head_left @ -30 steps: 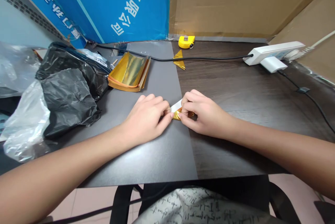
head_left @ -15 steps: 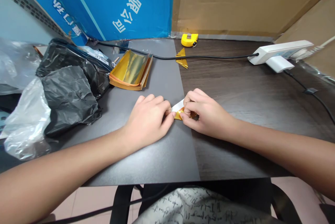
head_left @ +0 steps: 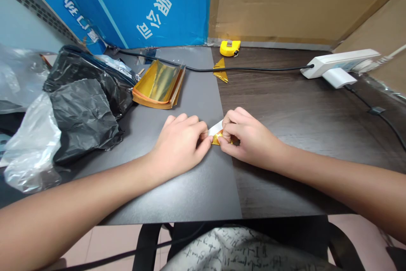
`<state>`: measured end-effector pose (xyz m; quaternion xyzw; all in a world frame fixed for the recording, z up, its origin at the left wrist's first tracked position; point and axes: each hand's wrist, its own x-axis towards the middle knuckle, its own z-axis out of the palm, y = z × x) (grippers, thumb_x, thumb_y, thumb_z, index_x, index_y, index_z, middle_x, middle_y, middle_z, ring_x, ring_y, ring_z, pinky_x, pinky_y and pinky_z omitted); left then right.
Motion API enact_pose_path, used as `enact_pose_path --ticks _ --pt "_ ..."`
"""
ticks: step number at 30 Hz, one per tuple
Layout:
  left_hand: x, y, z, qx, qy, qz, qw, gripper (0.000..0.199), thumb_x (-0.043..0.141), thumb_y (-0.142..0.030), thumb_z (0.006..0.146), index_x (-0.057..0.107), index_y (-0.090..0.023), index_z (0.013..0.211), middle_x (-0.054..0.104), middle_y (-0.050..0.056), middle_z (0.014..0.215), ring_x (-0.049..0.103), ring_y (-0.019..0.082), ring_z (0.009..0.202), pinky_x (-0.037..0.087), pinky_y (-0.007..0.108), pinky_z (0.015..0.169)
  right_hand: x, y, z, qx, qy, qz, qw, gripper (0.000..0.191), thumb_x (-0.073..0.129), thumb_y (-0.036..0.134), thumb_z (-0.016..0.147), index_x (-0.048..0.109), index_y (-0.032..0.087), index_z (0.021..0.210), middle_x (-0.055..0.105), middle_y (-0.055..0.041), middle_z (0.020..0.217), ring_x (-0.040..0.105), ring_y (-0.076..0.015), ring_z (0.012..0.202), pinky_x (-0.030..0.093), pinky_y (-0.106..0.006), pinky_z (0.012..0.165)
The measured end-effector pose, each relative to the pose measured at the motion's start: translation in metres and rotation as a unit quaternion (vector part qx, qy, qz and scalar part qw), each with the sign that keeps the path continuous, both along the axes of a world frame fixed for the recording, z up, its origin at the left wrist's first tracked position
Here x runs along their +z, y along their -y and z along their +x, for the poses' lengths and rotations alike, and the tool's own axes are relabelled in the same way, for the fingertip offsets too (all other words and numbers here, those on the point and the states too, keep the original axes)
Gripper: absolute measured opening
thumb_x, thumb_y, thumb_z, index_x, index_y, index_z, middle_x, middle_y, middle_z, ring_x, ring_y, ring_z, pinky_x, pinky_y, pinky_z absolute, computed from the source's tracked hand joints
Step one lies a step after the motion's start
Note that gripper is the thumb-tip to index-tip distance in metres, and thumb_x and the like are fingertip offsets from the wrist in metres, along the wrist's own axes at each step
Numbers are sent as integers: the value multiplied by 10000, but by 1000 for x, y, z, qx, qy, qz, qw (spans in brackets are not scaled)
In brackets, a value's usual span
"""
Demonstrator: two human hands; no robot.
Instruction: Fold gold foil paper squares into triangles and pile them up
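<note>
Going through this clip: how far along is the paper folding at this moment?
Done: a folded gold triangle lies on the wooden desk. In hand: the left hand and right hand pinch a small gold-and-white folded paper between them. Left: a stack of gold sheets lies unfolded on the grey mat.

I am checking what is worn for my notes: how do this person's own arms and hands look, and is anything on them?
The left hand and right hand are bare, with no gloves, rings or watch in view. The left forearm and right forearm are also bare and slim, with no sleeve, band or marking visible on them.
</note>
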<state>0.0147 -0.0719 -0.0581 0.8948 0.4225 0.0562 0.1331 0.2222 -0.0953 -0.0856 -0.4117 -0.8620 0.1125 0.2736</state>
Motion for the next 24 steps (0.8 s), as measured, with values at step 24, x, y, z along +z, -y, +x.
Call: enact_pose_path --ticks 24 --pt "15 -30 -24 -71 67 -137 986 151 661 -290 864 646 -192 751 610 -11 764 549 127 688 381 266 642 2 -1 5 41 12 28 999 214 547 166 976 630 183 780 623 -73 870 491 -191 822 460 -338 758"
